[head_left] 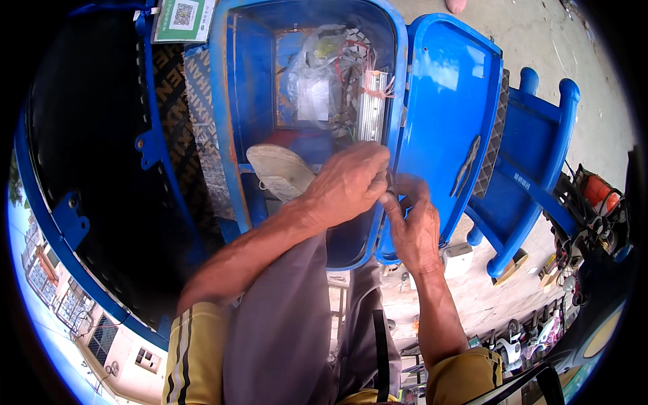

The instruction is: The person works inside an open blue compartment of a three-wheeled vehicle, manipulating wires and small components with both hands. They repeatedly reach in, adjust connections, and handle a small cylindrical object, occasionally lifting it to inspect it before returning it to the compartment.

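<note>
1. The left hand [351, 177] and right hand [417, 233] are together over the right rim of the box [251, 74], fingers curled; I cannot tell how firmly they grip.
2. A small dark thing [390, 181] shows between them, above that rim; its kind is unclear.
3. Inside the box: a bag [304, 74], metal strips [372, 116].
4. Right of the box: its open lid [442, 115], then a stool [530, 138].

Print marks the green sign [183, 19], brown sheet [171, 88] and blue stool [523, 165].
</note>
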Demonstrator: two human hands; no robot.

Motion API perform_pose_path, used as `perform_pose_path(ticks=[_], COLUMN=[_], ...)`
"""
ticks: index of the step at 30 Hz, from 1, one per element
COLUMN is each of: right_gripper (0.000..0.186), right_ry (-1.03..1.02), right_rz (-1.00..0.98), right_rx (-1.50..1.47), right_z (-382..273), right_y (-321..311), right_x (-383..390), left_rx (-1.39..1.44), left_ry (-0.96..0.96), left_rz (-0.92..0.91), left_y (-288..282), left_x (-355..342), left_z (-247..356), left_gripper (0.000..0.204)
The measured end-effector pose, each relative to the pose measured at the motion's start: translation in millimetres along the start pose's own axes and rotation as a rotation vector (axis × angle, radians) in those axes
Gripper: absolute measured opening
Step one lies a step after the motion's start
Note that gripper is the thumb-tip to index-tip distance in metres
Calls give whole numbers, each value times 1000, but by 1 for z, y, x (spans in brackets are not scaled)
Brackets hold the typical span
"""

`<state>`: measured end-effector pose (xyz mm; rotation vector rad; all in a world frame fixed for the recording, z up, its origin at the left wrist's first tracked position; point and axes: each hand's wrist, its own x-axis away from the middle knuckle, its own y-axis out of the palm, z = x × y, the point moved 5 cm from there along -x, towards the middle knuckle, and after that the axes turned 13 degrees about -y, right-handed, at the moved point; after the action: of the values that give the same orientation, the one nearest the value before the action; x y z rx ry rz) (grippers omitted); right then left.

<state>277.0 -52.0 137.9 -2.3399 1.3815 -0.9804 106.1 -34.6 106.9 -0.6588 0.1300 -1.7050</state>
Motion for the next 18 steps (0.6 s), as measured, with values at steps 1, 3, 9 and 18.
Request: perform_pose_path(ticks=[1, 3, 9, 18], right_gripper=[44, 48, 45, 48], right_ry=[-2, -3, 86, 174], right_rz=[-25, -77, -127, -51], right_rx=[-31, -93, -267, -554], right_z=[-2, -12, -24, -16], right_y=[3, 8, 41, 86], right_x=[-1, -5, -2, -4], left_rx=[-14, -41, -129, -226], left_ry=[-47, -144, -363, -465], left_rz=[-12, -38, -320, -554], left_y=[-7, -29, -62, -41], left_x=[-5, -17, -62, -82], left_z=[-4, -12, -51, -96], left_gripper=[21, 20, 21, 19])
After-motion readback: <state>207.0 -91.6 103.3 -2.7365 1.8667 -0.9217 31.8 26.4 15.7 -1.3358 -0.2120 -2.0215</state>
